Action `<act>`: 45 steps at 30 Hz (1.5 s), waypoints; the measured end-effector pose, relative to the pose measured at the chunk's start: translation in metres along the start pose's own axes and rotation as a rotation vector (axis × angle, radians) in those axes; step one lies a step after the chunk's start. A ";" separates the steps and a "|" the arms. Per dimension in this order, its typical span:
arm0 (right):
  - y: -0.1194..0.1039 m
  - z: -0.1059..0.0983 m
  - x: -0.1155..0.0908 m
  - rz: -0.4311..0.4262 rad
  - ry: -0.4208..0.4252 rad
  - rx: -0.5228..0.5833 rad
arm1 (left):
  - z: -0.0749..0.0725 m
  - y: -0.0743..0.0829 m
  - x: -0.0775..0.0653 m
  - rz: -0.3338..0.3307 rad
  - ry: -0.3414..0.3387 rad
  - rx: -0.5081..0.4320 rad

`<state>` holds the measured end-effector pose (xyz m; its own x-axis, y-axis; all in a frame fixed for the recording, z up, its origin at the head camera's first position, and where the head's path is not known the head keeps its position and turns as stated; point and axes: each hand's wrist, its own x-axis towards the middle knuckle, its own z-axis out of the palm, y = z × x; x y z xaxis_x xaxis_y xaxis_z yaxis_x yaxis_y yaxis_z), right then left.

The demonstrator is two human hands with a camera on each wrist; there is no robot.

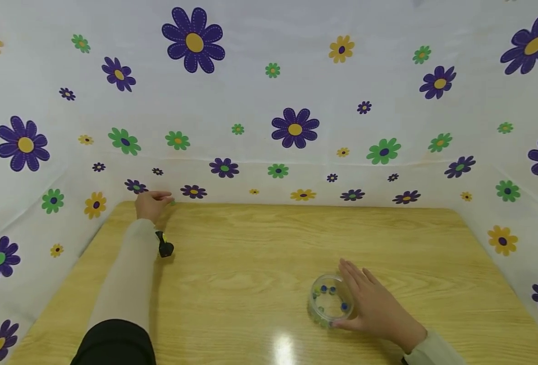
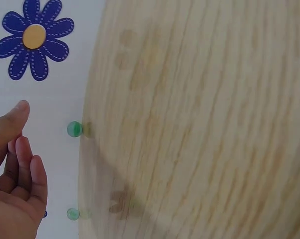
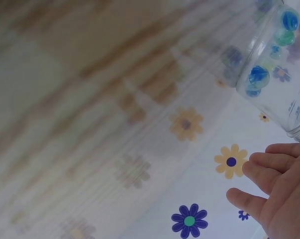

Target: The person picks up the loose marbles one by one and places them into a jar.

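My left hand [image 1: 152, 205] is at the table's back left corner, by the patterned cloth. In the left wrist view its fingers [image 2: 24, 152] bend loosely, with nothing visible between them and the thumb. A green marble [image 2: 74, 129] lies on the wood close to that hand, and a second green marble [image 2: 72, 213] lies further along the same edge. Beside a clear round jar [image 1: 312, 304], my right hand [image 1: 378, 306] spreads thumb and fairly straight fingers about its right side. Several blue and green marbles [image 3: 259, 76] are in the jar, which stands upright and uncapped.
The wooden table [image 1: 232, 253] has a white cloth with printed flowers [image 1: 251, 91] rising behind it and along both sides. A black strap mount [image 1: 165, 246] is on the left wrist.
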<state>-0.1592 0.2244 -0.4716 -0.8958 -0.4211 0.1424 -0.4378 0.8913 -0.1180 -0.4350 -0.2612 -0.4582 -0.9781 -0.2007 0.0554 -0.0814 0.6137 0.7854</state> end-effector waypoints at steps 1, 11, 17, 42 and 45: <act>0.000 0.001 -0.001 0.001 0.001 -0.001 | 0.001 -0.001 0.001 -0.010 -0.010 0.001; 0.002 0.002 -0.002 -0.020 0.019 -0.030 | 0.008 -0.017 0.026 -0.057 -0.085 0.077; 0.000 0.001 -0.002 -0.027 0.025 -0.039 | 0.010 -0.027 0.033 -0.074 -0.124 0.125; 0.002 0.000 -0.002 -0.030 0.020 -0.048 | 0.021 -0.032 0.037 -0.014 -0.164 0.187; 0.002 0.000 -0.002 -0.031 0.023 -0.055 | 0.022 -0.031 0.037 0.001 -0.170 0.197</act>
<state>-0.1584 0.2269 -0.4726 -0.8794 -0.4456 0.1675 -0.4602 0.8859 -0.0589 -0.4730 -0.2707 -0.4943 -0.9949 -0.0795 -0.0615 -0.1004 0.7537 0.6495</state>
